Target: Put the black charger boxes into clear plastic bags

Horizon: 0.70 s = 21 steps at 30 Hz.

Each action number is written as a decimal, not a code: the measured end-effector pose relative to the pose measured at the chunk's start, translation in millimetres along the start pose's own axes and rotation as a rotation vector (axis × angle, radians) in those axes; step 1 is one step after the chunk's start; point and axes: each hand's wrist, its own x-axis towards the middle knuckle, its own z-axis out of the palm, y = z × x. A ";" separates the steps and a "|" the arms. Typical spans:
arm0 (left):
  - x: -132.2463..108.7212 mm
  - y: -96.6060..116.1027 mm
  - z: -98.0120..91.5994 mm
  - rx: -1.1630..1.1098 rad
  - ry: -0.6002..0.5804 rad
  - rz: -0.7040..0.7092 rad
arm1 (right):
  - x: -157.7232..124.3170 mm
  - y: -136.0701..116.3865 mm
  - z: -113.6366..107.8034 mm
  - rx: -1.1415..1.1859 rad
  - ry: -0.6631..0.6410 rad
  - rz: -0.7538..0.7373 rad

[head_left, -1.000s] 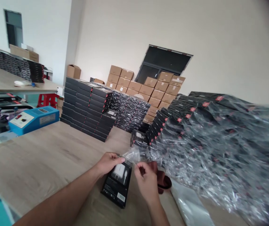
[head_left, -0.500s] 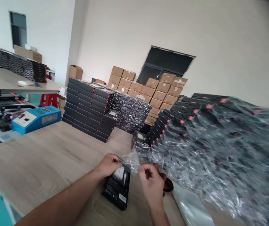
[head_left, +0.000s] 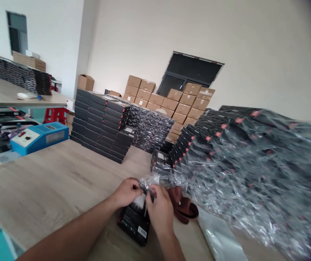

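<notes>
1. Landmark: black box point(head_left: 133, 224), the item in work, between both hands, at the near part of the wooden table point(head_left: 49, 177). Label side up; can't tell if its underside touches the wood.
2. Left hand point(head_left: 125, 193): narrow grip, thumb and fingers on the box's far-left corner.
3. Right hand point(head_left: 161, 208): fingers curled in at the box's far-right edge. Can't tell if they pinch box or film.
4. Clear film point(head_left: 153, 179): crumpled, just beyond the box's far end.
5. Brown object point(head_left: 183, 207): right of the box, near the right hand.
6. Grey plastic sheet point(head_left: 222, 233): further right of the box.
</notes>
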 end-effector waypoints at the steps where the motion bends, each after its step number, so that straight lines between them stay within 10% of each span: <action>1: -1.1 1.0 0.2 0.005 -0.005 0.008 | 2.8 4.7 -2.6 0.037 0.023 0.029; 10: -0.7 -5.6 1.1 -0.296 -0.077 -0.176 | 14.3 62.5 -107.8 -0.015 1.012 0.310; 16: -1.4 -1.4 -19.8 -0.547 -0.196 -0.397 | 3.4 63.9 -39.8 -0.077 0.107 0.108; 21: -6.4 4.7 -24.2 -0.540 -0.446 -0.366 | 3.3 65.5 -6.9 0.063 -0.009 0.121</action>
